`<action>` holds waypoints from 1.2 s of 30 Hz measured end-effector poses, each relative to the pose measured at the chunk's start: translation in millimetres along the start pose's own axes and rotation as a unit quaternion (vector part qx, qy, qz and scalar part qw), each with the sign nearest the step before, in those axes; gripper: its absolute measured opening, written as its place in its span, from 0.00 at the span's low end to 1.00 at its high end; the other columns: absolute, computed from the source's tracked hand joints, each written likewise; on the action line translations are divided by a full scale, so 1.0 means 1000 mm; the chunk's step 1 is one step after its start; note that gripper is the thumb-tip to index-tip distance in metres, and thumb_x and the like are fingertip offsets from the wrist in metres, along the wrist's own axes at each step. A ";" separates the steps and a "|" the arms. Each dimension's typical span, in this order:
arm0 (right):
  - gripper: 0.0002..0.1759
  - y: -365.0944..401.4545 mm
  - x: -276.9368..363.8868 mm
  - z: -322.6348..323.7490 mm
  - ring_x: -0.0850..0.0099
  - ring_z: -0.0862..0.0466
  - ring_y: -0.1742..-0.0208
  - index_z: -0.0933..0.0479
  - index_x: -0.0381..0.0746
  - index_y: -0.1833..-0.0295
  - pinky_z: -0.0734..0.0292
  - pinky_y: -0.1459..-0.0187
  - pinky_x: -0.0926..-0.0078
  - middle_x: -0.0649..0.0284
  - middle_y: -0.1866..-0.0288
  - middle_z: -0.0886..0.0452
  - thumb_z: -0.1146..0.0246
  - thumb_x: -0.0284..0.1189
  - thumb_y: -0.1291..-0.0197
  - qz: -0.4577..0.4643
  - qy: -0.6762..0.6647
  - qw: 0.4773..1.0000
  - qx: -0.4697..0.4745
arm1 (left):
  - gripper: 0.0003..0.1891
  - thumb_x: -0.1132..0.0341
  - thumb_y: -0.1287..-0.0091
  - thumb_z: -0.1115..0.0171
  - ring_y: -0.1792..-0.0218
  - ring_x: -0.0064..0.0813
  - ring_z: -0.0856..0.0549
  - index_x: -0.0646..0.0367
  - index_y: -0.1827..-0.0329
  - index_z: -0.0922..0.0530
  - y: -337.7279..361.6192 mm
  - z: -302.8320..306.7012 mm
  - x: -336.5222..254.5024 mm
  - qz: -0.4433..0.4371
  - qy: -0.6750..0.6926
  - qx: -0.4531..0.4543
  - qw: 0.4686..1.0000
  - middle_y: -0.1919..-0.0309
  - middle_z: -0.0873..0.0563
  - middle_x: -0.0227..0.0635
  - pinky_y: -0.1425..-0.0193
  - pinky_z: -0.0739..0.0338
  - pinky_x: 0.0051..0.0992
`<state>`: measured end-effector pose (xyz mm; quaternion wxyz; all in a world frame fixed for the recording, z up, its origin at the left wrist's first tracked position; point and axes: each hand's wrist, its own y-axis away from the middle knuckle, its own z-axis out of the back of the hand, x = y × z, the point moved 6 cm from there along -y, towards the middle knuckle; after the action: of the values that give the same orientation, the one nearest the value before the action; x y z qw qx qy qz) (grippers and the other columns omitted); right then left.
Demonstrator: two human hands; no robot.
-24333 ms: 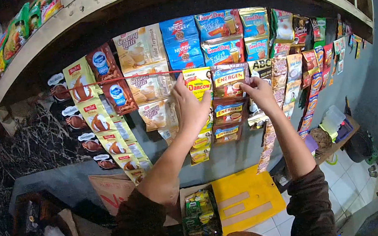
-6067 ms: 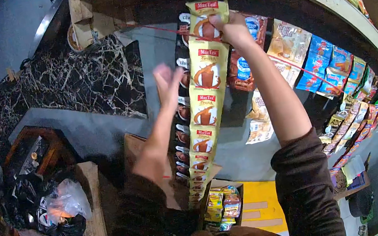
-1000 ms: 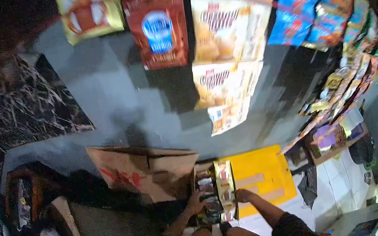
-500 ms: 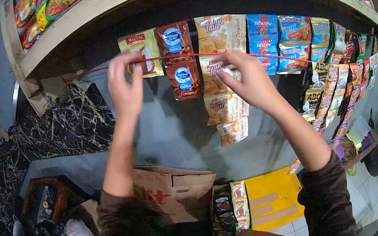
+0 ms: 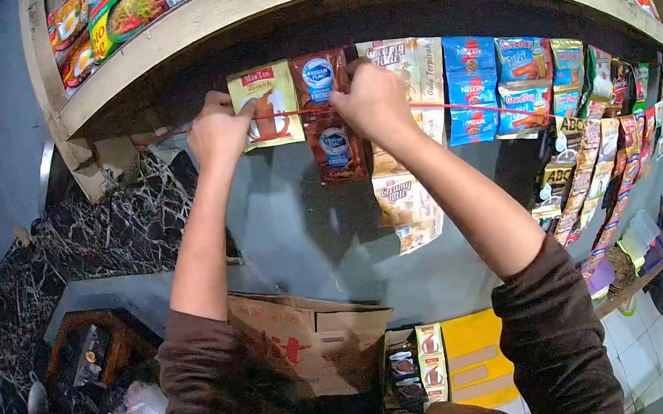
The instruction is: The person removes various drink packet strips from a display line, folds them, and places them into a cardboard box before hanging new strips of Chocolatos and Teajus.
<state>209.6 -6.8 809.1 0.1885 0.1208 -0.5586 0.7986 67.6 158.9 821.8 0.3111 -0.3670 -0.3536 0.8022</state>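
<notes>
A red string [image 5: 481, 106] runs across the hanging sachets, passing in front of them. My left hand [image 5: 219, 134] is closed at the left edge of the yellow MaxTea sachet [image 5: 265, 102], where the string goes behind its fingers. My right hand [image 5: 377, 101] pinches the string beside the brown Frisian Flag sachets [image 5: 337, 153], its thumb pointing left. It partly covers the strip of Creamy Latte sachets [image 5: 402, 197] hanging behind it. The fingertips of both hands are partly hidden.
Blue Nescafe sachets [image 5: 469, 87] and Good Day sachets [image 5: 527, 108] hang further right, beside ABC strips [image 5: 558, 169]. Overhead is a wooden shelf [image 5: 229, 15] with noodle packs [image 5: 142, 15]. Below stand a cardboard box [image 5: 306, 343] and a strip of sachets [image 5: 433, 365].
My right hand has moved left, from the Creamy Latte strip to the Frisian Flag sachets. My left hand has come down and closed beside the MaxTea sachet. The view has shifted slightly.
</notes>
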 end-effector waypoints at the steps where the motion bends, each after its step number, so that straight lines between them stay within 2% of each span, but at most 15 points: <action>1: 0.17 -0.003 -0.006 -0.005 0.57 0.22 0.68 0.25 0.31 0.74 0.28 0.64 0.65 0.47 0.74 0.23 0.38 0.36 0.61 -0.035 -0.052 0.998 0.031 | 0.22 0.47 0.54 0.41 0.62 0.38 0.20 0.57 0.67 0.24 -0.002 0.003 0.000 -0.008 -0.002 -0.007 1.000 0.68 0.19 0.42 0.58 0.29 0.33; 6: 0.19 -0.025 -0.014 -0.023 0.54 0.23 0.61 0.23 0.31 0.72 0.28 0.58 0.66 0.45 0.67 0.23 0.41 0.39 0.61 -0.072 -0.028 0.987 0.137 | 0.20 0.50 0.54 0.39 0.66 0.37 0.19 0.58 0.67 0.22 -0.040 -0.021 0.021 -0.001 0.056 0.063 0.996 0.71 0.19 0.42 0.62 0.28 0.29; 8: 0.17 -0.040 -0.021 -0.032 0.57 0.23 0.58 0.23 0.32 0.72 0.28 0.57 0.68 0.46 0.64 0.24 0.42 0.37 0.59 -0.127 0.007 0.985 0.119 | 0.21 0.50 0.51 0.40 0.71 0.27 0.21 0.61 0.68 0.22 -0.057 -0.035 0.031 -0.003 0.204 0.087 0.975 0.72 0.19 0.39 0.65 0.29 0.25; 10: 0.16 -0.052 -0.019 -0.042 0.57 0.24 0.56 0.24 0.32 0.68 0.28 0.56 0.70 0.46 0.61 0.25 0.45 0.34 0.57 -0.116 0.008 0.982 0.146 | 0.14 0.59 0.47 0.43 0.72 0.26 0.22 0.63 0.70 0.22 -0.060 -0.024 0.023 0.006 0.233 0.050 0.971 0.72 0.19 0.38 0.67 0.30 0.25; 13: 0.16 -0.071 -0.004 -0.070 0.55 0.24 0.56 0.25 0.31 0.64 0.30 0.54 0.70 0.46 0.61 0.25 0.45 0.32 0.57 -0.062 -0.166 0.969 0.170 | 0.08 0.72 0.46 0.52 0.73 0.28 0.22 0.66 0.72 0.24 -0.064 -0.017 0.033 0.191 0.336 0.047 0.921 0.74 0.21 0.35 0.72 0.30 0.28; 14: 0.11 -0.075 -0.004 -0.071 0.62 0.23 0.62 0.26 0.33 0.65 0.28 0.63 0.74 0.52 0.66 0.24 0.47 0.26 0.53 -0.100 -0.233 0.959 0.124 | 0.08 0.72 0.46 0.52 0.73 0.28 0.22 0.66 0.72 0.24 -0.071 -0.028 0.045 0.191 0.335 0.048 0.921 0.74 0.21 0.35 0.72 0.30 0.28; 16: 0.07 -0.075 -0.005 -0.075 0.69 0.22 0.69 0.27 0.34 0.65 0.26 0.72 0.78 0.58 0.72 0.24 0.49 0.20 0.49 -0.138 -0.298 0.941 0.078 | 0.08 0.72 0.45 0.54 0.73 0.29 0.22 0.67 0.69 0.26 -0.058 -0.017 0.028 0.170 0.628 -0.001 0.760 0.72 0.22 0.36 0.74 0.29 0.29; 18: 0.08 -0.070 0.001 -0.060 0.72 0.24 0.67 0.30 0.33 0.60 0.27 0.68 0.79 0.59 0.69 0.25 0.49 0.22 0.47 -0.073 -0.381 0.921 -0.021 | 0.08 0.74 0.43 0.57 0.72 0.31 0.22 0.66 0.67 0.28 -0.047 -0.007 0.022 0.150 0.655 -0.012 0.741 0.71 0.23 0.39 0.73 0.28 0.30; 21: 0.10 -0.048 0.022 -0.020 0.75 0.27 0.66 0.33 0.32 0.58 0.30 0.65 0.81 0.61 0.66 0.25 0.48 0.24 0.45 0.045 -0.421 0.899 -0.111 | 0.12 0.77 0.42 0.58 0.51 0.34 0.29 0.66 0.54 0.38 -0.049 -0.001 0.029 0.007 0.728 -0.033 0.685 0.53 0.30 0.44 0.48 0.33 0.36; 22: 0.09 -0.038 0.030 -0.003 0.76 0.28 0.68 0.33 0.32 0.60 0.32 0.65 0.82 0.61 0.66 0.25 0.48 0.25 0.45 0.104 -0.415 0.890 -0.157 | 0.12 0.77 0.42 0.58 0.51 0.34 0.29 0.66 0.54 0.38 -0.042 0.003 0.024 0.009 0.727 -0.034 0.686 0.53 0.30 0.44 0.48 0.33 0.36; 25: 0.08 -0.003 0.047 0.021 0.61 0.24 0.70 0.33 0.32 0.65 0.31 0.68 0.72 0.52 0.71 0.26 0.46 0.26 0.48 0.163 -0.418 0.883 -0.137 | 0.14 0.71 0.36 0.60 0.44 0.37 0.34 0.60 0.47 0.41 -0.017 0.024 0.008 -0.086 0.773 -0.021 0.628 0.47 0.33 0.41 0.41 0.40 0.42; 30: 0.07 0.033 0.043 0.024 0.66 0.26 0.74 0.33 0.34 0.67 0.31 0.71 0.76 0.57 0.72 0.28 0.43 0.25 0.50 0.231 -0.347 0.895 -0.158 | 0.16 0.70 0.36 0.60 0.44 0.37 0.34 0.60 0.46 0.42 0.017 0.037 0.005 -0.087 0.759 -0.049 0.644 0.46 0.34 0.41 0.40 0.40 0.39; 32: 0.07 0.037 0.035 0.027 0.67 0.27 0.74 0.33 0.34 0.68 0.32 0.71 0.76 0.57 0.71 0.28 0.43 0.25 0.50 0.235 -0.407 0.858 -0.208 | 0.12 0.71 0.37 0.58 0.48 0.33 0.31 0.61 0.50 0.39 0.026 0.042 0.006 -0.077 0.763 -0.081 0.636 0.50 0.31 0.41 0.42 0.37 0.36; 34: 0.06 0.038 0.028 0.033 0.64 0.26 0.68 0.31 0.35 0.66 0.31 0.65 0.75 0.57 0.67 0.27 0.43 0.21 0.52 0.209 -0.409 0.856 -0.235 | 0.12 0.70 0.36 0.57 0.48 0.32 0.30 0.61 0.50 0.39 0.033 0.044 0.009 -0.074 0.753 -0.097 0.647 0.50 0.31 0.41 0.43 0.37 0.35; 36: 0.11 0.054 0.031 0.052 0.62 0.25 0.62 0.30 0.36 0.62 0.31 0.60 0.74 0.55 0.62 0.26 0.41 0.19 0.55 0.294 -0.380 0.816 -0.322 | 0.12 0.69 0.36 0.57 0.49 0.32 0.30 0.61 0.50 0.39 0.046 0.048 0.015 -0.062 0.736 -0.139 0.660 0.51 0.30 0.41 0.44 0.37 0.34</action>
<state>157.1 -66.8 794.2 -0.2543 0.1773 -0.8202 0.4808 9.4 128.3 802.8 0.4644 -0.8535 -0.1386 0.1914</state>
